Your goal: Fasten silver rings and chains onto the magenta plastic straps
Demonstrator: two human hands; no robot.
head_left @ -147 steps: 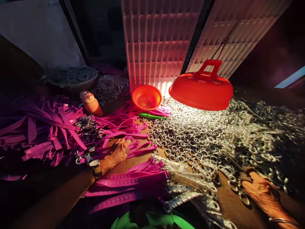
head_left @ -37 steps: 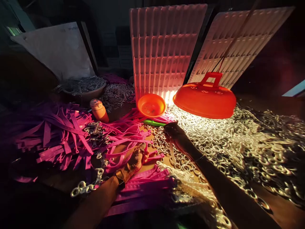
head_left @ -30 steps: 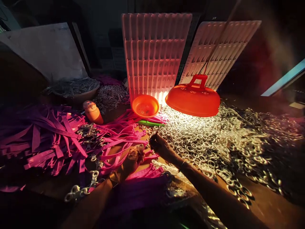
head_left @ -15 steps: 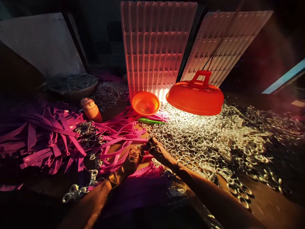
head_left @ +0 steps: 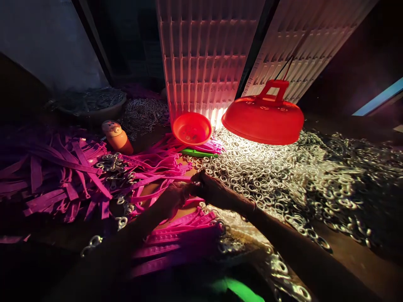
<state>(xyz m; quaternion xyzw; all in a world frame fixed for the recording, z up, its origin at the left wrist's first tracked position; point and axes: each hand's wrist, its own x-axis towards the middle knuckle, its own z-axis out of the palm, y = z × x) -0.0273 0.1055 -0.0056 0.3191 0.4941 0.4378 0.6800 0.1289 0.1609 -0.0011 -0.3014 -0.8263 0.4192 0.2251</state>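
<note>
My left hand [head_left: 176,196] and my right hand [head_left: 210,188] meet at the centre of the head view, fingertips close together and bent inward. Both are in shadow, closed around something I cannot make out. The end of a pink strap [head_left: 176,178] reaches the fingers. More pink straps [head_left: 170,233] lie just below the hands, and a heap of metal rings [head_left: 245,180] spreads out beside my right hand. Behind the hands lies a green object [head_left: 198,153], in front of a red bowl [head_left: 192,128].
A red lamp [head_left: 264,119] hangs low over the rings. To the left are a large pile of purple-pink straps [head_left: 59,167], metal clasps [head_left: 111,162] and an orange bottle [head_left: 118,137]. A dark basin [head_left: 103,111] of metal parts stands behind. Ribbed white panels [head_left: 208,58] rise at the back.
The view has tilted lower, and a bright green patch shows at the bottom edge. My hands have drawn closer together, my right hand now turned more inward. Both have become darker.
</note>
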